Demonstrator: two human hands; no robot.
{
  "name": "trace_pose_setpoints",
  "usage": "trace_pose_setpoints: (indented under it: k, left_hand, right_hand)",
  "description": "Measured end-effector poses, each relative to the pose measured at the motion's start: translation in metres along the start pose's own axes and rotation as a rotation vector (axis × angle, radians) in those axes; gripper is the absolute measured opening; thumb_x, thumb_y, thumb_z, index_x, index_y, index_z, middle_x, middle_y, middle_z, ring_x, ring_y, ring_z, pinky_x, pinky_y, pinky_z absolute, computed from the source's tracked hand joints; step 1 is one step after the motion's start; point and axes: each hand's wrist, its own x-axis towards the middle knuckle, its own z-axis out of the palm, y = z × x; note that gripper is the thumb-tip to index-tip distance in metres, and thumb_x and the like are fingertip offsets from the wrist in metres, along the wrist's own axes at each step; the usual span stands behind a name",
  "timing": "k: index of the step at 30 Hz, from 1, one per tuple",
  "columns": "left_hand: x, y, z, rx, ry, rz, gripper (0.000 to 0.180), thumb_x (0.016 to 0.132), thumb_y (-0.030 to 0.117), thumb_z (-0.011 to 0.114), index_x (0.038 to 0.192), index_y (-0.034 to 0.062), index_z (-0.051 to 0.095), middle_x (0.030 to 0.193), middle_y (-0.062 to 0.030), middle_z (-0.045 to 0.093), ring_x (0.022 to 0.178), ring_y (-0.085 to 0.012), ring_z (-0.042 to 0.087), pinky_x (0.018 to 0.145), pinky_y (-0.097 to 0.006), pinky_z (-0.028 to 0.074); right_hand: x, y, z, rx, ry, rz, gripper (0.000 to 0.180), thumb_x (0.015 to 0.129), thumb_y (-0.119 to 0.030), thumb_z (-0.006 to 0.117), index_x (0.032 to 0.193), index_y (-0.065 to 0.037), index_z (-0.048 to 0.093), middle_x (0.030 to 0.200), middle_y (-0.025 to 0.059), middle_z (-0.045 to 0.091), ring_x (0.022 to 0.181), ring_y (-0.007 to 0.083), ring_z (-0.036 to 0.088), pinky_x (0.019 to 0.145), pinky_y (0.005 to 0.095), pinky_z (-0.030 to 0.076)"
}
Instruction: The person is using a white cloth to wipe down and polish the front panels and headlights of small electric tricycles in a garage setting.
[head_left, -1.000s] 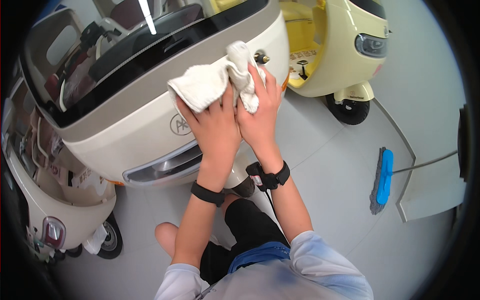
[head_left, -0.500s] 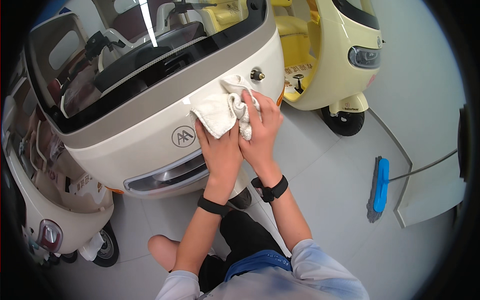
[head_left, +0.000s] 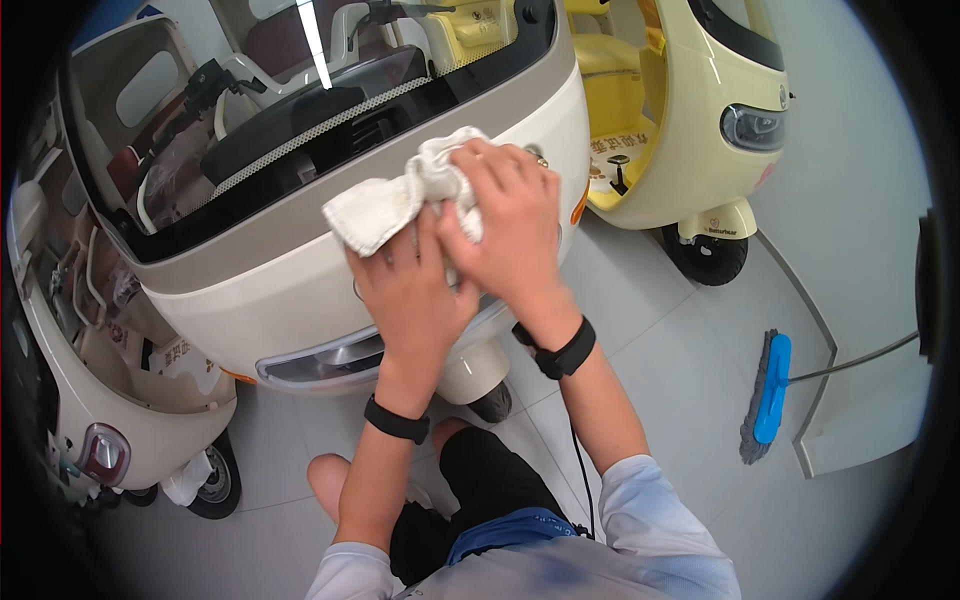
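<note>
A bunched white cloth (head_left: pixel 376 212) lies against the front panel of a cream, small enclosed vehicle (head_left: pixel 270 270), just below the grey-brown band (head_left: pixel 300 200) under the windshield. My right hand (head_left: pixel 512 225) grips the bunched right part of the cloth, fingers bent over it. Beside it my left hand (head_left: pixel 412 300) holds the cloth's lower edge, with its fingertips partly covered. The two hands touch or nearly touch at the thumbs. Under my hands sits the long front light (head_left: pixel 320 362). The round badge is mostly hidden behind my left hand.
At the right stands a pale yellow vehicle (head_left: pixel 690 130) with a black front wheel (head_left: pixel 708 258). A blue mop head (head_left: pixel 772 388) with grey fringe lies on the tiled floor, near a white wall panel (head_left: pixel 850 400). Another cream vehicle (head_left: pixel 130 430) stands close on the left.
Both hands have moved up and slightly left with the cloth, onto the band's lower edge. My left hand now covers the badge, and the view has shifted a little.
</note>
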Motion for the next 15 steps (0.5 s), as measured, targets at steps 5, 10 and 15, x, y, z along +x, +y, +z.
trace_pose_setpoints:
  k: [5,10,15]
  left_hand:
    - [0.010,0.019,0.009,-0.084,-0.009,0.053,0.074,0.079,0.031,0.072,0.144,-0.0002,0.053,0.143,-0.0198,0.050,0.136,-0.0451,0.041,0.118,-0.068,0.023]
    - [0.004,0.015,0.013,-0.086,-0.038,0.054,0.074,0.081,0.031,0.072,0.146,0.0035,0.052,0.144,-0.0182,0.050,0.136,-0.0456,0.042,0.119,-0.066,0.024]
    - [-0.006,0.005,0.003,-0.124,-0.062,0.038,0.070,0.082,0.028,0.072,0.146,0.0060,0.054,0.142,-0.0159,0.052,0.133,-0.0460,0.044,0.119,-0.062,0.028]
  right_hand:
    - [0.017,0.024,-0.001,-0.114,0.053,0.069,0.042,0.082,-0.025,0.067,0.118,-0.003,0.066,0.128,0.0099,0.066,0.116,0.0290,0.059,0.097,0.0431,0.040]
    - [0.015,0.028,0.005,-0.213,0.119,0.097,0.042,0.082,-0.023,0.066,0.119,-0.003,0.065,0.126,0.0103,0.066,0.117,0.0289,0.059,0.098,0.0431,0.039]
    - [0.020,0.032,0.001,-0.140,0.099,0.097,0.041,0.082,-0.022,0.067,0.118,-0.003,0.066,0.123,0.0111,0.067,0.117,0.0290,0.059,0.099,0.0430,0.039]
